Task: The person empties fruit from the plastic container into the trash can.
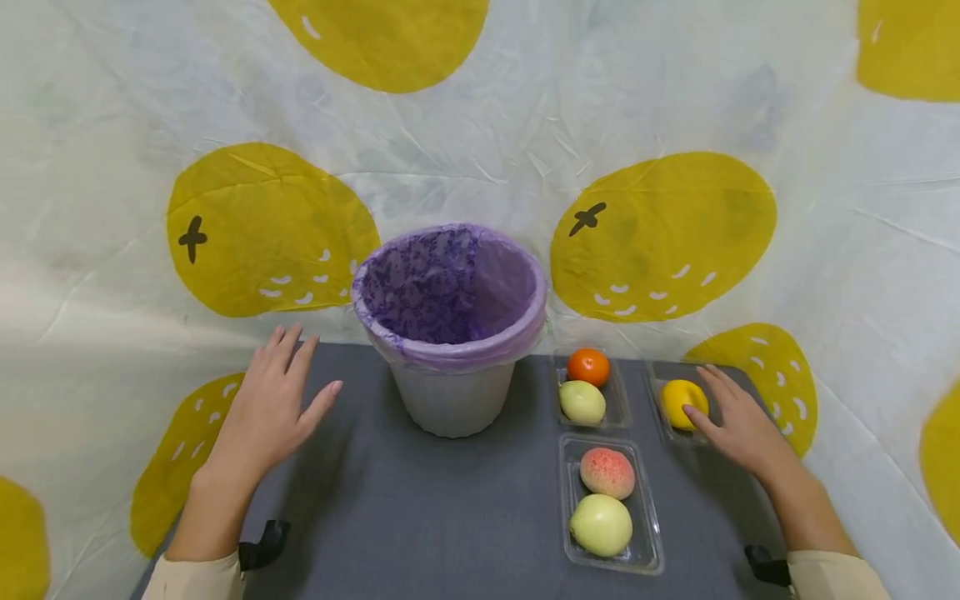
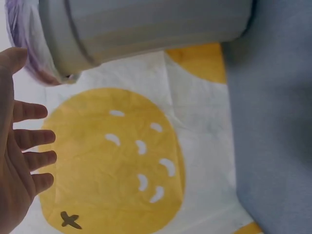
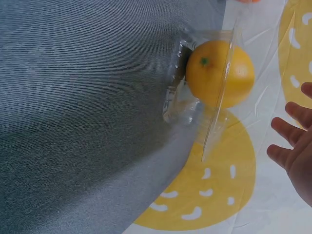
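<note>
My right hand (image 1: 738, 425) hovers by a yellow orange (image 1: 677, 400) that sits in a clear plastic tray at the table's right. In the right wrist view a gap shows between the spread fingers (image 3: 287, 131) and the orange (image 3: 214, 73), which rests in its clear tray (image 3: 168, 105). My left hand (image 1: 273, 400) is in the air left of a white bin (image 1: 453, 400), fingers extended and holding nothing. A purple bag (image 1: 517, 350) lines this bin and folds over its rim. In the left wrist view the left hand (image 2: 17, 161) is beside the bagged rim.
Left of the orange, a clear tray (image 1: 618, 408) holds an orange-red persimmon-like fruit (image 1: 588, 367) and a pale green fruit (image 1: 582, 403). A nearer tray (image 1: 648, 533) holds a pink peach (image 1: 607, 472) and a larger pale green fruit (image 1: 602, 525). Patterned cloth hangs behind the grey table (image 1: 450, 517).
</note>
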Available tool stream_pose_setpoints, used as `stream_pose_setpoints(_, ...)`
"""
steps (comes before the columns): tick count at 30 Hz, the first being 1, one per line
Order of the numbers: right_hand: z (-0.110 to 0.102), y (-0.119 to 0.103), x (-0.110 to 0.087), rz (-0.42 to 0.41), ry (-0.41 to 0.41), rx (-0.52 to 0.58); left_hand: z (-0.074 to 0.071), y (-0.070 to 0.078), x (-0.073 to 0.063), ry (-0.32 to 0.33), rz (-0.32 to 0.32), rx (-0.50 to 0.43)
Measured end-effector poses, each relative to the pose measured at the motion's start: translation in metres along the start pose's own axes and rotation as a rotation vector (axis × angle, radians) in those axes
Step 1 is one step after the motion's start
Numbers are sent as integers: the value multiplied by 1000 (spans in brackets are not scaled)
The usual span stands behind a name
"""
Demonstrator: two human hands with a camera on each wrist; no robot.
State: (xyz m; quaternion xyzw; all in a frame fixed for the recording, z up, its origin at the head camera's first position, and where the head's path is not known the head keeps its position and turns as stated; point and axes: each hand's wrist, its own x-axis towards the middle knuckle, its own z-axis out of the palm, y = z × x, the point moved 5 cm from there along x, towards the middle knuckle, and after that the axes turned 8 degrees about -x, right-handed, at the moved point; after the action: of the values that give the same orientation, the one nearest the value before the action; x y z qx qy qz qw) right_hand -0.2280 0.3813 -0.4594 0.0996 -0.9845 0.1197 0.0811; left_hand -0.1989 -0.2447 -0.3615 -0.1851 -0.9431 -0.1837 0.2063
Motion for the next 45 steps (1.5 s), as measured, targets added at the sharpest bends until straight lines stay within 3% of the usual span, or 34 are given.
stream_pose_setpoints(9, 0, 16, 5, 7, -24, 44, -16, 10, 33, 37, 31, -43)
stream_pose_setpoints(18, 1, 41, 7, 49, -52, 113, -23, 15, 77, -9, 23, -85)
stream_pose_setpoints(25, 1, 57, 9, 117, -100, 127, -21, 14, 99, -146, -107, -146)
stream_pose_setpoints(31, 0, 65, 12, 193, -174, 135, -18, 10, 113, -226, -198, -269)
stream_pose_setpoints(37, 2, 76, 16, 289, -249, 222, -18, 9, 127, -226, -295, -420)
stream_pose_setpoints(42, 4, 89, 18, 320, -231, 305, -19, 8, 139, -205, -418, -505)
stream_pose_setpoints(45, 5, 95, 16, 337, -233, 348, -19, 6, 145, -212, -457, -545)
